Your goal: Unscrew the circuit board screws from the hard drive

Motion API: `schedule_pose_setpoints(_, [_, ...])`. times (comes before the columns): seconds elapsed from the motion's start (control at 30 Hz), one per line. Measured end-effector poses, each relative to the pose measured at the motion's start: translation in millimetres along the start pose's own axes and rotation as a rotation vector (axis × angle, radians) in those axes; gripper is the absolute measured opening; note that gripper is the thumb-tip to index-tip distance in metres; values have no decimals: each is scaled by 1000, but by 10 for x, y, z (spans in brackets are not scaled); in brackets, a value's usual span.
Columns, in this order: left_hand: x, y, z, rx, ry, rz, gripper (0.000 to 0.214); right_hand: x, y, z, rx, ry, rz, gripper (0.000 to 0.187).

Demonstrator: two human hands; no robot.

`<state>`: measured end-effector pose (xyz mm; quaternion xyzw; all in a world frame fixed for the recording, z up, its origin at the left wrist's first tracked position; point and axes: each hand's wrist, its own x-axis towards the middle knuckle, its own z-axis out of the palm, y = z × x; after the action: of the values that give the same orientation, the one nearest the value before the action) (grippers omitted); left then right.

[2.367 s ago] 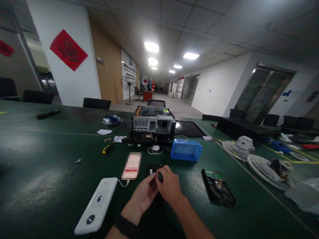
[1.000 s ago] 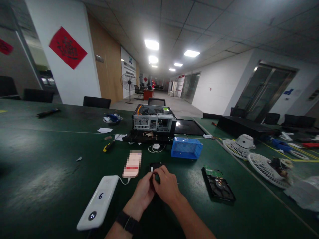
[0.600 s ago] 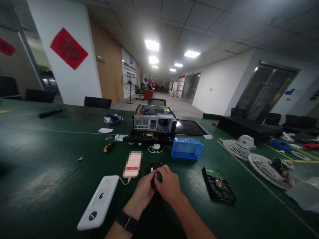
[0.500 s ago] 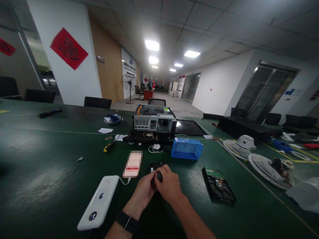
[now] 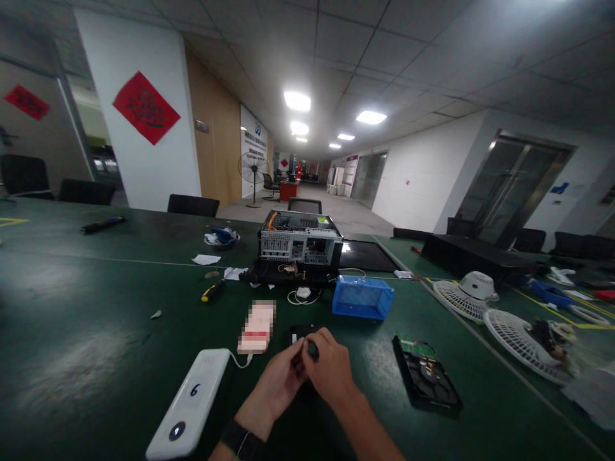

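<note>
My right hand (image 5: 331, 366) is closed around a screwdriver (image 5: 312, 349); only the rounded dark green end of its handle shows. Close against it, my left hand (image 5: 281, 379) has its fingers pinched together, and what they grip is hidden. Beneath both hands lies a black object (image 5: 298, 331) with a small white label, mostly covered by them. To the right, an opened hard drive (image 5: 426, 374) with a green circuit board rests on the table.
A white power bank (image 5: 192, 400) is cabled to a blurred phone (image 5: 257, 326) on the left. Beyond are a yellow-black screwdriver (image 5: 212, 291), a blue plastic bin (image 5: 362, 298) and an open computer case (image 5: 300, 246). White fan parts (image 5: 464, 299) lie at the right.
The camera view has shifted slightly, so the table's things sit a little lower in the picture. Both hands stay together over the black object, with the handle end turned a little.
</note>
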<state>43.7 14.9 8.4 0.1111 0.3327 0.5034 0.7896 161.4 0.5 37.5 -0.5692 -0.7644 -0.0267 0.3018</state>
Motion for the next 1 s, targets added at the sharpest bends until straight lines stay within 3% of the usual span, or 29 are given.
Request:
schedule_pose_setpoints(0.37, [-17,33,-21,-47,-48,-64,12,2,-28,-34,60,22,-3,18])
schedule_pose_setpoints(1.0, [72,-46,-73,-14,-11,-19,12,-20,-12,46,4,-20,-17,17])
